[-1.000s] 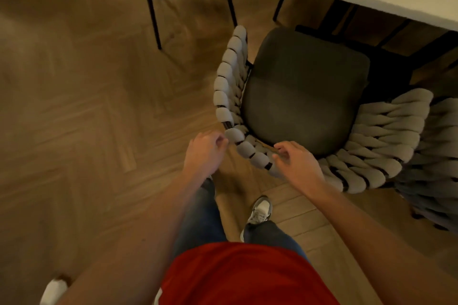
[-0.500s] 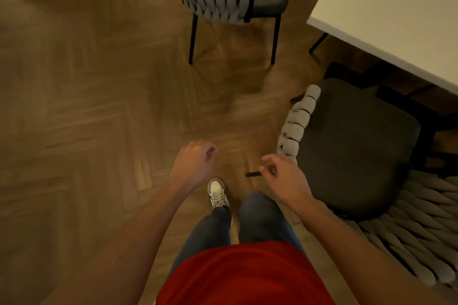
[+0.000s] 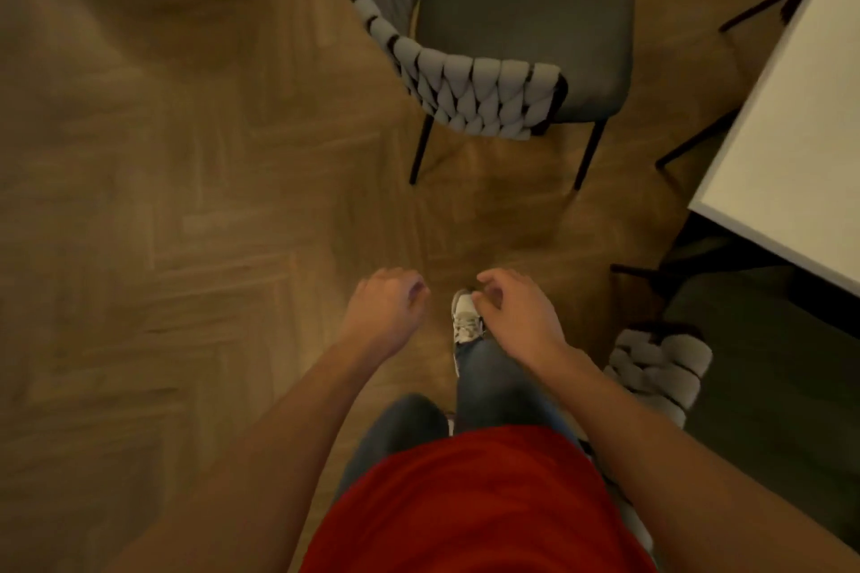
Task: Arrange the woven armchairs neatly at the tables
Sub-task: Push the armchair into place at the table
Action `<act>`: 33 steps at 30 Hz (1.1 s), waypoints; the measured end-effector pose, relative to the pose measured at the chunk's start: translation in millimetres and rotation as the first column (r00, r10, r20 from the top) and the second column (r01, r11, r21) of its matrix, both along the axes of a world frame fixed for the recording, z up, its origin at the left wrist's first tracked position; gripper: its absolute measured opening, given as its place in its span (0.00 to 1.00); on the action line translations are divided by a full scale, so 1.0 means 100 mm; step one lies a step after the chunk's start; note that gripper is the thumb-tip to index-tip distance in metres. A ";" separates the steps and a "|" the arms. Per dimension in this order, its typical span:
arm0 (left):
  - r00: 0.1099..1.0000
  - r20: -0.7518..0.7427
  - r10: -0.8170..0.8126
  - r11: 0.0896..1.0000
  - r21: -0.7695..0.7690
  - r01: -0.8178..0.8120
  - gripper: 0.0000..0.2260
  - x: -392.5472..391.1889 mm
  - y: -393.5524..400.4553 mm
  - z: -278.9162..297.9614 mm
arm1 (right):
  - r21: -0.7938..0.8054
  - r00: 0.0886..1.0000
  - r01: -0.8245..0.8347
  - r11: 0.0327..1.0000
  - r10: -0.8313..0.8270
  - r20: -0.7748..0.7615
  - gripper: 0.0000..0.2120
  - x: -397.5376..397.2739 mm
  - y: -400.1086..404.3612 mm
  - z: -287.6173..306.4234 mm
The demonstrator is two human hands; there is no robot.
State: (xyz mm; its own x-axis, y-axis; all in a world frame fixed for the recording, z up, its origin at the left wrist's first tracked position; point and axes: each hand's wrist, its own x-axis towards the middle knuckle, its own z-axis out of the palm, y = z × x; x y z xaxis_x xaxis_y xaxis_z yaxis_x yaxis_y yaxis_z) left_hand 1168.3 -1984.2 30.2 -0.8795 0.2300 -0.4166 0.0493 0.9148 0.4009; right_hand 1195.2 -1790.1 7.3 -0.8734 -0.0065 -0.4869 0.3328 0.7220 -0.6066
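A chair (image 3: 493, 42) stands on the wood floor (image 3: 163, 200) ahead, a little way out from the white table (image 3: 791, 144). Its seat faces the table and its woven back is turned toward the person. A second chair (image 3: 661, 368) sits low on the right, with its seat partly under the table.

The left hand (image 3: 384, 314) and the right hand (image 3: 516, 312) both hang in front of the body with fingers loosely curled. They hold nothing and touch nothing. Both are well apart from the chair ahead.

That chair looks fairly light. It has thin dark metal legs and a stiff frame, so it should slide or lift in one piece. The woven straps look thick and a bit soft, so fingers can sink in and get a good hold. The picture is blurry, so it is hard to be sure how tight the weave is. The best place to hold looks like the top rim of the curved back, one hand on each side. Then a gentle push would send it straight to the table. The thin legs might catch or scrape on the floor.
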 end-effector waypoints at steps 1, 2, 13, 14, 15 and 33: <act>1.000 -0.012 0.005 1.000 0.003 -0.005 0.09 -0.19 0.01 0.02 | -0.009 0.999 -0.024 1.000 0.024 -0.022 0.15 -0.22 -0.06 0.02; 1.000 -0.029 0.011 1.000 0.010 -0.011 0.09 -0.38 0.01 0.04 | -0.012 0.998 -0.046 0.999 0.045 -0.046 0.16 -0.43 -0.13 0.06; 0.989 -0.117 -0.092 0.996 0.006 0.093 0.08 -2.38 -0.62 0.03 | 0.084 0.994 -0.025 0.996 0.034 -0.106 0.17 -2.43 -0.57 0.13; 0.985 -0.110 -0.135 0.991 0.002 0.136 0.08 -2.55 -0.68 0.01 | 0.088 0.994 -0.011 0.996 0.021 -0.109 0.16 -2.60 -0.64 0.12; 0.978 -0.107 -0.178 0.984 0.003 0.180 0.09 -2.71 -0.74 0.01 | 0.088 0.994 0.005 0.996 0.005 -0.110 0.16 -2.76 -0.72 0.12; 0.436 -0.034 -0.900 0.417 -0.367 0.832 0.15 -6.25 -1.48 -0.35 | 0.201 0.952 0.303 0.932 -0.305 -0.025 0.20 -5.12 -1.74 -0.31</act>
